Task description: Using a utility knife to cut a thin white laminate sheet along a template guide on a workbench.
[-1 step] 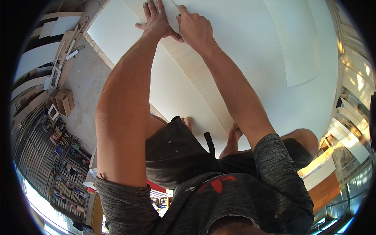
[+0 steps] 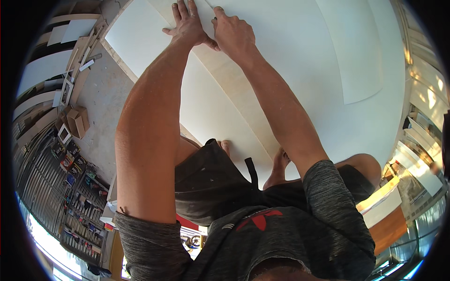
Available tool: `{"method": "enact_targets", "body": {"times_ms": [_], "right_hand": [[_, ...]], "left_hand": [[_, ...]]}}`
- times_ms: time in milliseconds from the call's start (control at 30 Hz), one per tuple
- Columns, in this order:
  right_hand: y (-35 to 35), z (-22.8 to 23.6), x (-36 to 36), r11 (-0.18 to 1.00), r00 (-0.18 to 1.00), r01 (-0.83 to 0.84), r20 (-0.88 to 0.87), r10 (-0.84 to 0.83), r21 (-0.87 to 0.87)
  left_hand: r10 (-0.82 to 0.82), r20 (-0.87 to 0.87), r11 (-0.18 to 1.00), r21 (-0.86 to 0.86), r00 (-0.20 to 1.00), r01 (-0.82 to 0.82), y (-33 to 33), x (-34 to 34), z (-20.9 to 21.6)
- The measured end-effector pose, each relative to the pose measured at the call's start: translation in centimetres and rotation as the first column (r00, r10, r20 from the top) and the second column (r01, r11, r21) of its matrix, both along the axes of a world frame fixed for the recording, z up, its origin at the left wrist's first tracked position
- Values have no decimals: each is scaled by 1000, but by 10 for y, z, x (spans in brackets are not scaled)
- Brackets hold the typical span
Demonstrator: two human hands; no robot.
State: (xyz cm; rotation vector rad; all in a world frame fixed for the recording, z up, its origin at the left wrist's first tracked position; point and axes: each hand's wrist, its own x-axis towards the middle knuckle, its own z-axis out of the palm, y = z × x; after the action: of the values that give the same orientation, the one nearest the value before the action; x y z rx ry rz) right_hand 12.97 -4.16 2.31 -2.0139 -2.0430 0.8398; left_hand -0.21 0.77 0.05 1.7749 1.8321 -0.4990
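My left hand [image 2: 187, 28] lies with its fingers spread on a long pale wooden strip [image 2: 229, 89], near the top of the view. This strip runs diagonally over a large white sheet [image 2: 295, 75], from beneath my hands toward my feet. Just right of it, my right hand [image 2: 233, 33] is closed, with its index finger stretched forward along the strip's edge. A small dark bit shows by its thumb side, but most of whatever it grips is hidden by the fingers. My left thumb reaches close to the right hand.
A curved white panel [image 2: 351, 56] lies on the sheet at the right. My bare feet rest on the sheet below. Leaning boards [image 2: 51, 65], a cardboard box [image 2: 76, 122] and loaded shelves [image 2: 84, 225] line the left side. More offcuts [image 2: 417, 164] stand at the right.
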Motion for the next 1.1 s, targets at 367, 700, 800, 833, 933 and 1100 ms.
{"method": "enact_targets", "body": {"times_ms": [367, 700, 800, 833, 933, 1100], "right_hand": [[-32, -4, 14, 999, 1000, 6, 7, -6, -51], [-40, 2, 26, 998, 997, -57, 54, 56, 27], [-59, 8, 31, 991, 998, -34, 53, 41, -128], [-58, 9, 31, 991, 998, -33, 55, 40, -133], [-57, 9, 35, 995, 995, -54, 82, 61, -86], [-62, 14, 36, 991, 994, -44, 92, 56, -130]], "left_hand": [[18, 35, 1000, -7, 999, -18, 0, -4, 5], [12, 57, 1000, 25, 998, -13, 0, -3, 6], [7, 71, 999, 32, 997, -10, 1, -8, 6], [6, 73, 1000, 28, 997, -8, 0, -8, 7], [9, 67, 1000, 26, 998, -11, -1, -3, 8], [-2, 55, 999, 33, 999, 0, 4, -7, 7]]}}
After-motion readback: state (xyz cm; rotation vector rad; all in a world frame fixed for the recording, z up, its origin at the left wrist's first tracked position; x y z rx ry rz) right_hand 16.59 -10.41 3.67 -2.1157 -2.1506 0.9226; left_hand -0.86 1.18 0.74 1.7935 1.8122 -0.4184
